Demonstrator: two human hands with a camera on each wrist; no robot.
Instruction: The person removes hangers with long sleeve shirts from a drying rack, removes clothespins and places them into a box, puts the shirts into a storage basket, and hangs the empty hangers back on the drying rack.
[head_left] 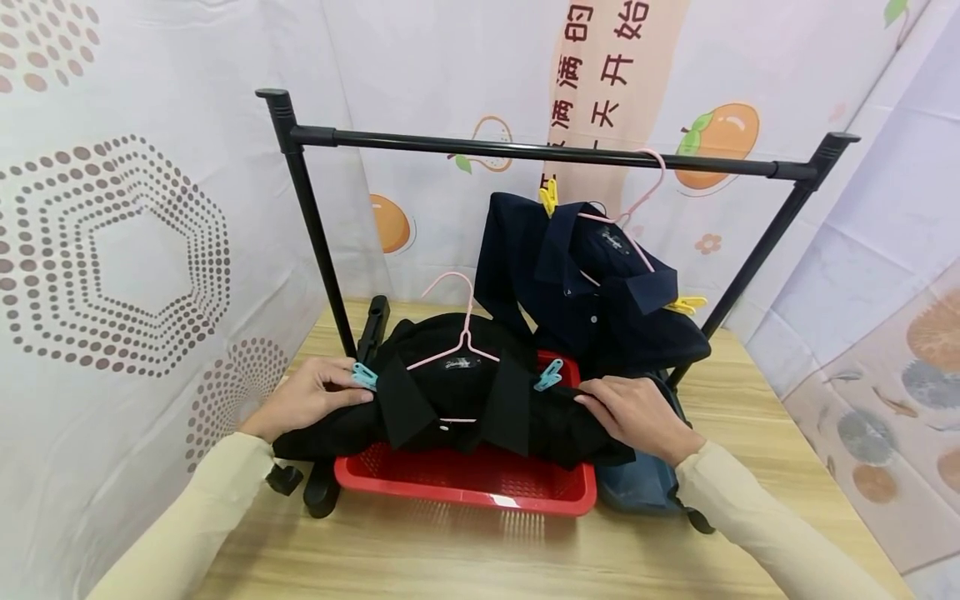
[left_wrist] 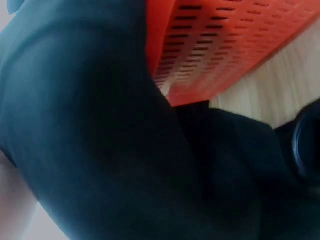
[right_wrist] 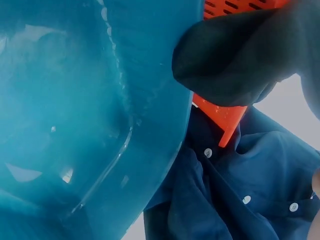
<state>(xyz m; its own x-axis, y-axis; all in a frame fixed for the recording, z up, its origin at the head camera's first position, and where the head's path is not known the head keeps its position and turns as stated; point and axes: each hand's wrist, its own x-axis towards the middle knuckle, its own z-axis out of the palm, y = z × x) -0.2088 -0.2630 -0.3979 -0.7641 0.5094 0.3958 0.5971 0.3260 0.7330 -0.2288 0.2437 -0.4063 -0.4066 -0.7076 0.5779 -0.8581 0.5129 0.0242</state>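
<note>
Black shirt (head_left: pixel 504 408) spans left hand (head_left: pixel 318 396) to right hand (head_left: pixel 637 408), each grip apparently pinching it.

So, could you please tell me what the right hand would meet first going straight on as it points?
Beyond the black shirt it holds, the right hand would probably first meet the nearer blue clip, though depth is unclear.

Pale cream sleeves run long and plain down both forearms, the left sleeve (head_left: pixel 206 508) matching the right sleeve (head_left: pixel 765 525), each ending at the wrist above a bare left hand (head_left: pixel 313 396) and right hand (head_left: pixel 639 412).
</note>
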